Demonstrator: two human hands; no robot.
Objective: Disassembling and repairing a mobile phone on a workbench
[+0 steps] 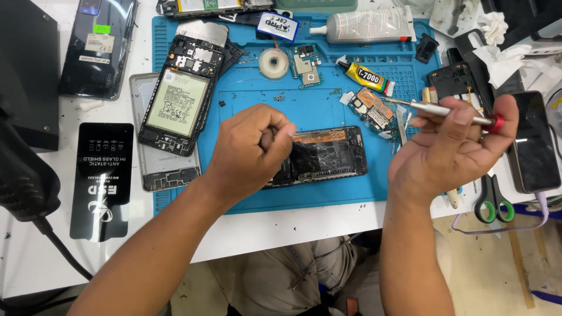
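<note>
Left hand (pixel 249 149) is curled tight, fingertips pinched together over the opened phone frame (pixel 328 155) lying flat on the blue mat (pixel 246 93). Right hand (pixel 453 143) hovers beside it, fingers pinching a slim screwdriver (pixel 442 110) with a red cap, tip pointing left.

A white bench (pixel 281 225) is carrying a blue work mat (pixel 328 111). Lying on the mat are an opened phone frame (pixel 325 155), a phone body with its battery showing (pixel 178 99), a roll of solder wick (pixel 273 62), two small circuit boards (pixel 306 63), a little yellow-and-black glue tube (pixel 367 77) and a larger white tube (pixel 366 25). Directly on the bench, a black screen-protector packet (pixel 104 178) is lying left of the mat, a dark phone (pixel 99 44) above it, green-handled scissors (pixel 493 202) and another phone (pixel 535 140) at the right.
</note>
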